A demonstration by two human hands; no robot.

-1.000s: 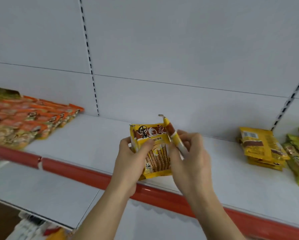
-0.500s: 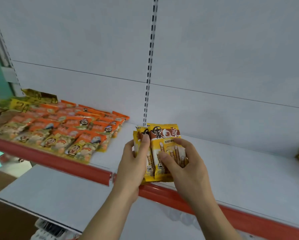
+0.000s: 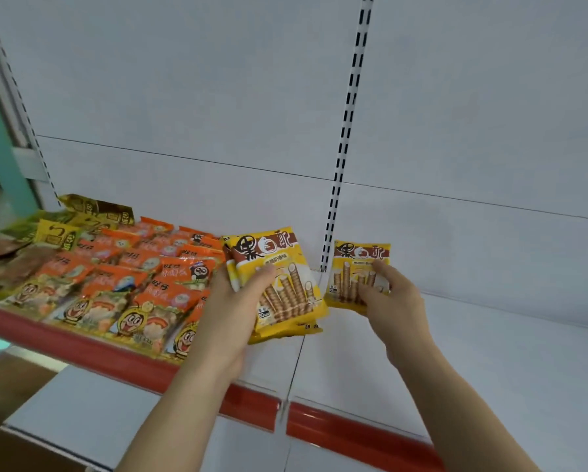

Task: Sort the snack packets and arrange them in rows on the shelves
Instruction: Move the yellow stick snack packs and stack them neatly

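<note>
Yellow wafer packets (image 3: 279, 291) in left hand (image 3: 231, 311), right hand (image 3: 393, 301) gripping one packet (image 3: 352, 274)

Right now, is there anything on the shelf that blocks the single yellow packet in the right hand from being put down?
Nothing visible does. The right hand holds the single yellow packet over bare white shelf; the orange packets lie further left.

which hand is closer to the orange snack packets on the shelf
Left. The left hand, holding a stack of yellow wafer-roll packets, sits right beside the orange snack packets. The right hand, holding one wafer-roll packet, is farther right.
</note>
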